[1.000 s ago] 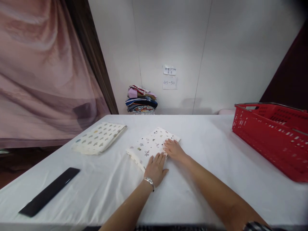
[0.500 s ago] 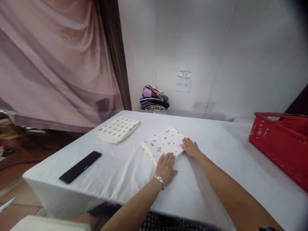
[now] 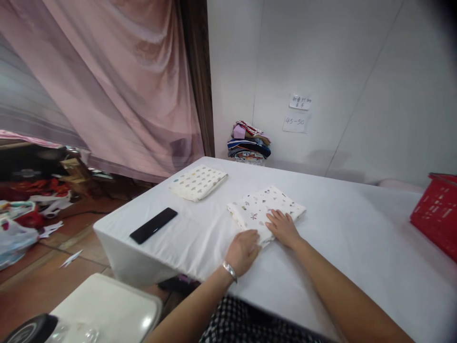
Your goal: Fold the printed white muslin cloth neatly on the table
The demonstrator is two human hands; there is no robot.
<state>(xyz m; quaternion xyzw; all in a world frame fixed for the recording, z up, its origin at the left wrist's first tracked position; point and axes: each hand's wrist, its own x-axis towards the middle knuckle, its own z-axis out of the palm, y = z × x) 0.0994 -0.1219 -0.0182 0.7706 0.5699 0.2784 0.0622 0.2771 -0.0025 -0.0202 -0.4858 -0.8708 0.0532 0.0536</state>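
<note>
A folded white cloth (image 3: 262,202) printed with small scattered motifs lies on the white-covered table in front of me. My right hand (image 3: 283,229) rests flat on its near right part, fingers spread and pointing away. My left hand (image 3: 243,252), with a silver bracelet at the wrist, is at the cloth's near corner. Its fingers are curled over the edge there, and the fingertips are partly hidden. Further left lies a second folded cloth (image 3: 200,183), cream with grey heart shapes, touched by neither hand.
A black phone (image 3: 154,226) lies near the table's (image 3: 342,228) left edge. At the right stands a red plastic basket (image 3: 437,212). Behind the table is a stack of folded fabrics (image 3: 249,143) by the wall. A white stool (image 3: 107,305) is at the lower left.
My view has turned left. The right hand has moved from the cloth's right edge onto its top. The left hand's fingers, flat before, are now curled at the near corner.
</note>
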